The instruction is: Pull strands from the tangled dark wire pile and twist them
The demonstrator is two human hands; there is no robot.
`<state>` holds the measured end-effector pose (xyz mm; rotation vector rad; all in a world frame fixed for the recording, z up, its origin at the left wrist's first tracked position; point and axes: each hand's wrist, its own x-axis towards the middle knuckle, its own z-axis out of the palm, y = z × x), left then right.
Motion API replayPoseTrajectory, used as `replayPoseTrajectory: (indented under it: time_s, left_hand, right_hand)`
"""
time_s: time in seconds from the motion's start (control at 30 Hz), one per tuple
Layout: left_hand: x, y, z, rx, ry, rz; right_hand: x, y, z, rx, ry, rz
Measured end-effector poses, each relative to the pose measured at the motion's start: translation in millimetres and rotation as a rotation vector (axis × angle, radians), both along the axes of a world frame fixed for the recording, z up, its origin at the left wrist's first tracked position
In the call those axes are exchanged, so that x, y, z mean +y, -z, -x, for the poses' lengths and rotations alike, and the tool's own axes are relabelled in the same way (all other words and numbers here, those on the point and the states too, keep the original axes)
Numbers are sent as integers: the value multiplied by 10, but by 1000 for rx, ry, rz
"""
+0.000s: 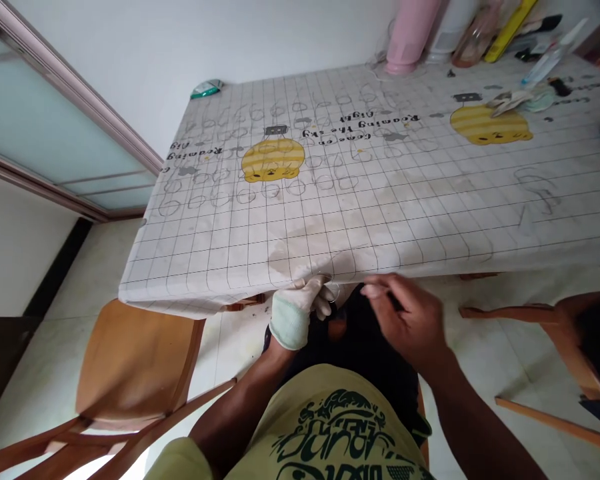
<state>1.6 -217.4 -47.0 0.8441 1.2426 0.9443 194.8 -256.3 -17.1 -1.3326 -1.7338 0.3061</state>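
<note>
My left hand (295, 310) wears a pale work glove with a mint cuff. It is closed at the front edge of the table, thumb and fingers pinched together around something small. A thin, shiny loop (335, 291) shows beside its fingertips, but what it belongs to is unclear. My right hand (410, 320) is bare, a short gap to the right of the glove. Its thumb and forefinger are pressed together, slightly blurred; anything between them is too small to make out. Both hands are just over my lap, by the overhanging tablecloth (300, 237).
On the cloth at the back right lie another glove (523, 100), a pink bottle (410, 37), a clear bottle with a nozzle (550, 60) and a yellow box (510, 30). A green packet (207, 89) is at the far left corner. Wooden chairs (135, 360) flank me.
</note>
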Motion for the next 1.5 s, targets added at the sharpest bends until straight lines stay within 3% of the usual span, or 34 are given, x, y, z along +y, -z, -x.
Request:
replayPoseTrajectory:
  time_s: [0.07, 0.17, 0.53, 0.77, 0.97, 1.13, 1.33, 1.5]
  left_hand:
    - [10, 10, -51, -27, 0, 0]
    - [11, 11, -111, -44, 48, -12]
    - [54, 40, -66, 137, 109, 28]
    - [192, -114, 84, 116, 169, -29]
    - [256, 13, 124, 48, 219, 34]
    - [238, 98, 92, -2, 163, 69]
    - [260, 1, 114, -19, 198, 31]
    - [349, -56, 177, -94, 281, -14]
  right_hand:
    - [-17, 161, 151, 54, 1, 108]
    - [40, 315, 293, 157, 32, 109]
    - [143, 423, 275, 191, 44, 45]
    - [98, 414, 190, 40, -123, -50]
    - [66, 383, 134, 94, -203, 129]
    - [71, 407, 124, 137, -204, 221]
    - [105, 351, 80, 76, -213, 167]
    - [90, 275, 41, 76, -289, 239]
